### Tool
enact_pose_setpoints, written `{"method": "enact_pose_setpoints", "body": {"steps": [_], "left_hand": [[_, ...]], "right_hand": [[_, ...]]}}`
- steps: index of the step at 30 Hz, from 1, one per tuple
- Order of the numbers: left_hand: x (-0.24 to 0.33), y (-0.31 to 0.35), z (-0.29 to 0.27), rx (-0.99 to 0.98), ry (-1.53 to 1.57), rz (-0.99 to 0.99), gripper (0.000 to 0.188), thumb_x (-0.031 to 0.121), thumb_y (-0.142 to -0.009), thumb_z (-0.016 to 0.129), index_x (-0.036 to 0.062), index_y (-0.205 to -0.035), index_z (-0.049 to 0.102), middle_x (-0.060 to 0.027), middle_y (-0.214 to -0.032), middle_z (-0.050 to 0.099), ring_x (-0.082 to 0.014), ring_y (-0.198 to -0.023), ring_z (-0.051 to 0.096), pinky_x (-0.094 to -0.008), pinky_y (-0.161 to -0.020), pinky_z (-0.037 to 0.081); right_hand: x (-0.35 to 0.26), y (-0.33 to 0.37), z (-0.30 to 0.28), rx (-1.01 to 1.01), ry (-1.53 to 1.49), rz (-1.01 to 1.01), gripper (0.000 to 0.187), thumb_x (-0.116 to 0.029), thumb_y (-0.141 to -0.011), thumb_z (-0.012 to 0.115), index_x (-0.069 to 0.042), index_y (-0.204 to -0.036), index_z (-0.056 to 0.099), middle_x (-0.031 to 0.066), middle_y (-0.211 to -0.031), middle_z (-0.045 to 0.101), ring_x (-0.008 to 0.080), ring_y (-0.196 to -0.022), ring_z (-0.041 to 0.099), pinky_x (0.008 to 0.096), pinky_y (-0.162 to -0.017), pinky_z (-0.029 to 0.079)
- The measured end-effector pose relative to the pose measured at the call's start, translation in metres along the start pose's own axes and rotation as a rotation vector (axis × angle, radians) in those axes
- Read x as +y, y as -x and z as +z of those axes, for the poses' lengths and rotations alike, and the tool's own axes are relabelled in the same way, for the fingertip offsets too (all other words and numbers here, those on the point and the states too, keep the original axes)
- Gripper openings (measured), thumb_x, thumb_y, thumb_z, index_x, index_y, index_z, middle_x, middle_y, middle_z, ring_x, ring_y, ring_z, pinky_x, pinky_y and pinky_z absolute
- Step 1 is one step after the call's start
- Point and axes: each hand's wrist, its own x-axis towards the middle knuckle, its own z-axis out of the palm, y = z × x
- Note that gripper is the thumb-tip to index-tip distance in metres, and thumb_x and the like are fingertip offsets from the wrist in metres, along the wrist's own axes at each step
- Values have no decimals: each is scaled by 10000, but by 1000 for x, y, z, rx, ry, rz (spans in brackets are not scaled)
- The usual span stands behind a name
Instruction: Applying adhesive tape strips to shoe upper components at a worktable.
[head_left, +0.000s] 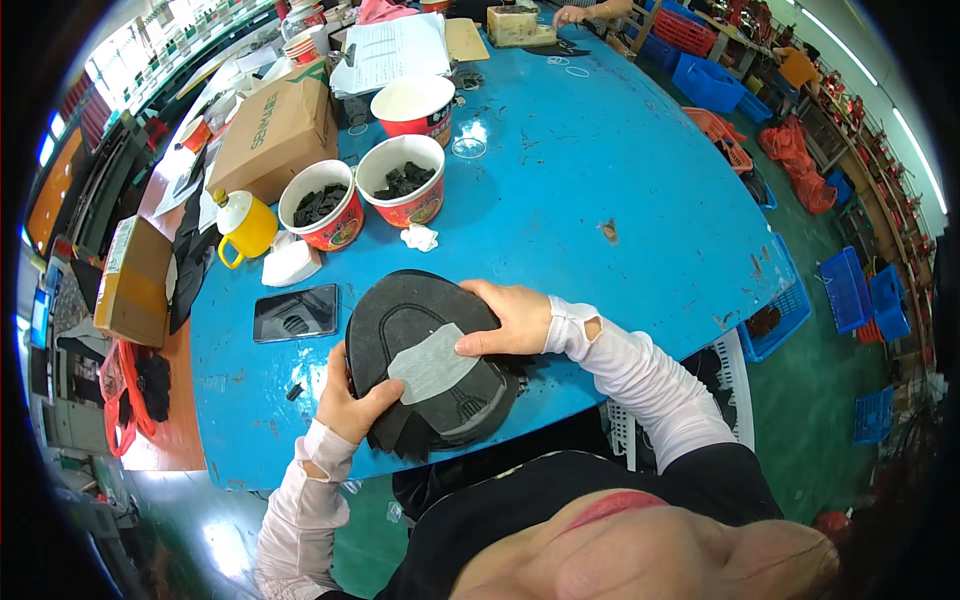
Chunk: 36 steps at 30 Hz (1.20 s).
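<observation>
A stack of black flat shoe-part pieces [410,310] lies at the near edge of the blue table [600,150]. A pale translucent patch [432,363] rests on top of the stack. My left hand [352,400] grips the stack's lower left edge, thumb on top. My right hand [510,318] holds the stack's right side, its thumb pressing the edge of the pale patch.
A black phone [295,312] lies left of the stack. Two red-and-white bowls [402,180] [321,205] hold small black pieces; a third bowl [413,105], a yellow mug [245,225], cardboard boxes [275,135] and papers [392,52] sit beyond. Another person's hand [572,14] shows at the far edge.
</observation>
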Motion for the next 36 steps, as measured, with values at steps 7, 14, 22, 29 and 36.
{"method": "enact_pose_setpoints", "body": {"steps": [7, 14, 22, 29, 36], "left_hand": [[2, -3, 2, 29, 280, -254, 745, 107, -725, 768, -9, -1311, 322, -128, -1014, 611, -177, -885, 614, -274, -782, 497], [18, 18, 19, -27, 172, -26, 734, 39, -716, 750, 2, -1302, 309, -151, -1144, 548, -209, -1035, 557, -323, -870, 465], [9, 22, 32, 35, 132, 73, 761, 52, -714, 739, 14, -1325, 287, -139, -1164, 537, -200, -1055, 540, -326, -903, 436], [-5, 16, 26, 32, 196, 84, 719, 72, -708, 718, 6, -1312, 335, -123, -1217, 505, -203, -1108, 506, -339, -952, 399], [-2, 22, 23, -33, 96, 165, 811, 87, -682, 750, 33, -1353, 297, -115, -1233, 494, -209, -1126, 489, -341, -971, 377]], "right_hand": [[10, -10, -4, -36, -152, 70, 980, -605, -660, 699, 94, -1276, 397, 281, -1197, 528, 370, -1133, 516, 382, -959, 411], [10, -3, -11, -66, -59, -51, 828, -463, -672, 757, 22, -1267, 447, 195, -1194, 531, 298, -1108, 521, 359, -937, 413], [9, 2, -18, -149, -66, -92, 888, -557, -625, 738, 22, -1242, 467, 217, -1152, 548, 333, -1080, 530, 383, -926, 421], [2, 0, -17, -131, -102, -21, 926, -587, -600, 741, 43, -1223, 470, 221, -1120, 567, 325, -1036, 555, 370, -906, 436], [-6, -2, -22, -301, -290, -30, 821, -399, -592, 821, 32, -1201, 478, 165, -1064, 621, 246, -980, 596, 324, -857, 458]]}}
